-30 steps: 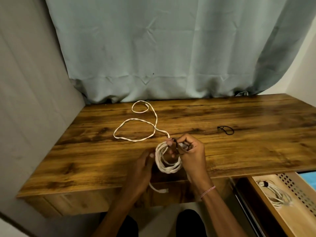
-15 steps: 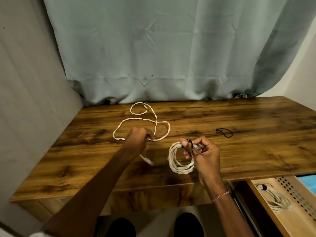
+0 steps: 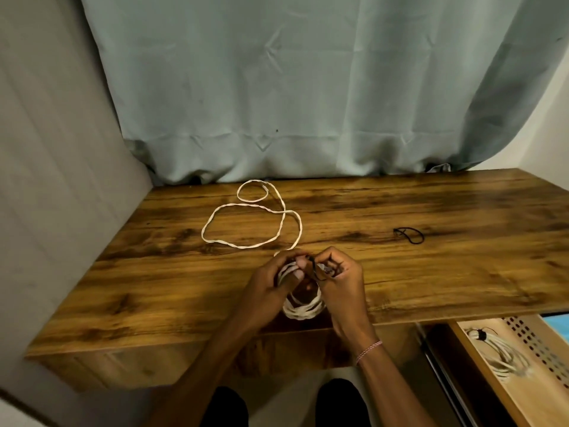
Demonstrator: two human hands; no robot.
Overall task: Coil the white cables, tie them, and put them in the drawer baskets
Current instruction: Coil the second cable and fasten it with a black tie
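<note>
Curtain [image 3: 292, 87] in pale green fills the back of our view, and below it runs the wooden desk [image 3: 431, 272], its near edge just under our wrists. Our left hand [image 3: 271, 285] curls around the upper part of the coiled white cable [image 3: 303, 309], fingers closed on the bunched strands, thumb pressed across them. Our right hand [image 3: 338, 275] meets it from the other side — fingertips pinched narrowly on a thin black tie [image 3: 314, 269] that crosses the coil's top. Both forearms rise from the bottom edge and converge above the desk's front edge, with the coil's lower loops hanging between the palms.

Behind the hands, the uncoiled cable [image 3: 246, 223] lies in loose loops toward the curtain; one strand runs down to the left hand's knuckles. Much of the desk is bare to the right and left of the hands. A spare black tie [image 3: 409, 235] lies well apart to the right. At lower right, an open drawer basket [image 3: 492, 405] holds a tied cable bundle [image 3: 498, 355].
</note>
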